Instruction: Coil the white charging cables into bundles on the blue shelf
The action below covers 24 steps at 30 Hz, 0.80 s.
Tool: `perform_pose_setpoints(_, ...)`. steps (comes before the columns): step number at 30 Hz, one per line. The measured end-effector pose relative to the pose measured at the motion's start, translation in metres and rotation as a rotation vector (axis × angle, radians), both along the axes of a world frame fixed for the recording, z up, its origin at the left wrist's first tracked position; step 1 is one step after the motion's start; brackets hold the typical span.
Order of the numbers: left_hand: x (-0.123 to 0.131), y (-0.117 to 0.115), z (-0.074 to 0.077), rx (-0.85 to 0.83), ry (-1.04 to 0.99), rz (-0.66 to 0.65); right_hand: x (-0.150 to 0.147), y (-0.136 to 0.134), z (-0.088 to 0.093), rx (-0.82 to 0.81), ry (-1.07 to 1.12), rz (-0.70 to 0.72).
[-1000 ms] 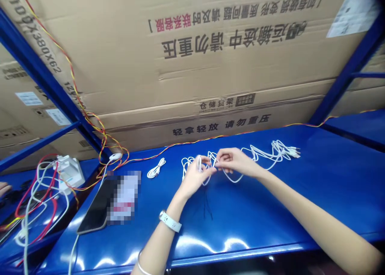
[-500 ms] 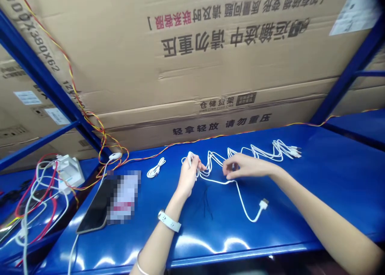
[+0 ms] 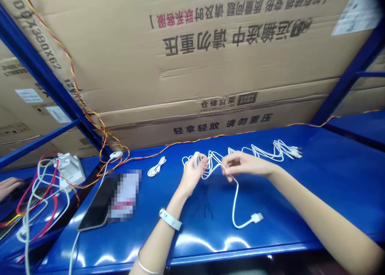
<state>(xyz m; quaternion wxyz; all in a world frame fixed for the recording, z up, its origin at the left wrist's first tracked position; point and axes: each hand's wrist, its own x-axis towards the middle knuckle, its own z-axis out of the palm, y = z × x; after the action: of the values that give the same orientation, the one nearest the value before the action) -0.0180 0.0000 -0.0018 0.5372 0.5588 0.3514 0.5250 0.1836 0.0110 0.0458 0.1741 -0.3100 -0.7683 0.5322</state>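
Observation:
My left hand [image 3: 194,172] is closed around the looped part of a white USB cable [image 3: 236,199] above the blue shelf. Pinched in my right hand [image 3: 240,164] is the same cable, and its free end hangs down to a USB plug [image 3: 256,217] lying near the shelf front. Behind both hands stretches a zigzag row of white cables [image 3: 258,151], with several plugs bunched at the right end. Part of this row is hidden by my hands. Left of my left hand lies a small coiled white cable [image 3: 157,166], tied up. Thin black ties [image 3: 207,203] rest below my hands.
A phone [image 3: 98,205] with a white lead lies left, beside a blurred sheet [image 3: 125,195]. Tangled red and white wires and a white charger block [image 3: 71,171] sit farther left. Another person's hand [image 3: 10,187] shows at the left edge. Cardboard boxes [image 3: 195,74] stand behind the shelf.
My right hand has closed on the cable, and the hanging USB plug has swung slightly left and down. My left hand has turned a little. Another person's hand has come in at the left.

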Motion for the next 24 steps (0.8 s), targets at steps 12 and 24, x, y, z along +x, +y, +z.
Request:
perform_pose_setpoints(12,0.015,-0.015,0.008,-0.076,-0.129,0.026,-0.04,-0.011,-0.028,-0.396,0.499,-0.244)
perform_pose_setpoints(24,0.004,-0.017,0.028,-0.005,-0.33,0.139,-0.053,-0.021,-0.034,-0.416,0.543,-0.193)
